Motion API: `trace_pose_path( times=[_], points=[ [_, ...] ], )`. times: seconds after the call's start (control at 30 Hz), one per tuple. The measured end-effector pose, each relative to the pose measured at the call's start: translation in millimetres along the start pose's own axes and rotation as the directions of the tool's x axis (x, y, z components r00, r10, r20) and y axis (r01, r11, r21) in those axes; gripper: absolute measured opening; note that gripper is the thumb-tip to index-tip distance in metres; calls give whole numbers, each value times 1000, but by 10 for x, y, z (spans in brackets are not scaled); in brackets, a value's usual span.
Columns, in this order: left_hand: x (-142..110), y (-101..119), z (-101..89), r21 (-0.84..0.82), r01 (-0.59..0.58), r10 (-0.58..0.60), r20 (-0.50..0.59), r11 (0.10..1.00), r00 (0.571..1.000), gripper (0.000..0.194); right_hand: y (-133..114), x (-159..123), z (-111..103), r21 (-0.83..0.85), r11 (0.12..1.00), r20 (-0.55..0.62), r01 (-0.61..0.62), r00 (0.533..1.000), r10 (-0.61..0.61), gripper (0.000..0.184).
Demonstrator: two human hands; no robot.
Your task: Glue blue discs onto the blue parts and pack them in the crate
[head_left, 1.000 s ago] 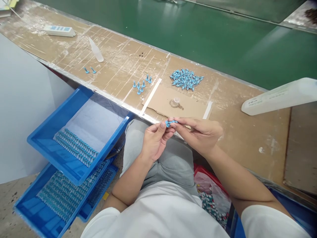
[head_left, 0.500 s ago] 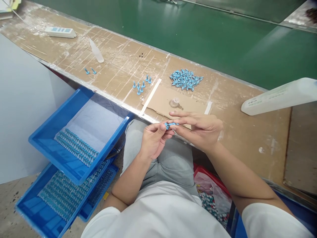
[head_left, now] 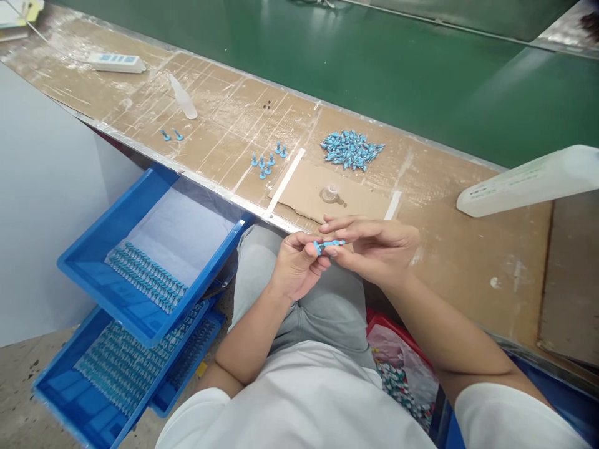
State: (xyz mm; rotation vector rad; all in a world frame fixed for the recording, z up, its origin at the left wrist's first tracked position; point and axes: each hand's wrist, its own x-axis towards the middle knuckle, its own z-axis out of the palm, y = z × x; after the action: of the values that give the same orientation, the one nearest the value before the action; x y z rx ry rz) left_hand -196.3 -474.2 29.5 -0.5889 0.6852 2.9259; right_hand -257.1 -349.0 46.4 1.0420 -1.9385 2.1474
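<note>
A small blue figure-like piece with a round disc base (head_left: 330,244) is held sideways between my hands, over my lap at the bench's front edge. My left hand (head_left: 299,265) pinches its disc end between thumb and fingers. From the other side, my right hand (head_left: 374,246) has thumb and fingertips closed on the narrow end. Just beyond lies a cardboard sheet (head_left: 309,187) with a small clear cup (head_left: 330,192) on it. Behind the cup is a heap of small blue pieces (head_left: 350,149). Several blue pieces on disc bases (head_left: 267,163) stand to the left.
A large white bottle (head_left: 528,181) leans in at right. A squeeze bottle (head_left: 182,98), two blue pieces (head_left: 171,135) and a power strip (head_left: 116,62) lie at left. Blue trays (head_left: 88,274) with rows of pieces sit lower left; a red container (head_left: 381,321) is under the bench.
Both hands have shifted slightly downward with the blue piece. It now shows more of its length between my fingers. Objects on the bench stay put.
</note>
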Motion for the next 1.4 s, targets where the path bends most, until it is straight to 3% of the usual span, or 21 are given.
trace_pose_path(
  times=[0.23,0.47,0.6,0.83,1.0,1.2,1.4],
  points=[
    [-29,16,25,-11,78,-78,14,997,997,51,-64,39,104,9,995,-41,-94,995,95,26],
    [-126,54,64,6,67,-67,71,998,995,47,-111,31,134,130,991,-9,-5,1000,6,23],
    [-138,74,114,-4,50,-50,6,999,999,49,-93,37,144,129,991,-25,-35,999,39,20],
    [-172,44,77,10,1,-2,26,1000,1000,37,-86,18,136,100,994,-67,-35,997,42,18],
    [-199,75,35,63,42,-45,39,997,998,36,-77,24,59,96,994,11,42,999,-44,18],
    [-231,71,22,60,78,-79,13,995,997,41,-64,44,57,33,998,66,-61,996,59,16],
    [-259,96,22,26,57,-59,66,998,996,35,-84,66,117,61,998,70,-31,997,27,19]
  ],
)
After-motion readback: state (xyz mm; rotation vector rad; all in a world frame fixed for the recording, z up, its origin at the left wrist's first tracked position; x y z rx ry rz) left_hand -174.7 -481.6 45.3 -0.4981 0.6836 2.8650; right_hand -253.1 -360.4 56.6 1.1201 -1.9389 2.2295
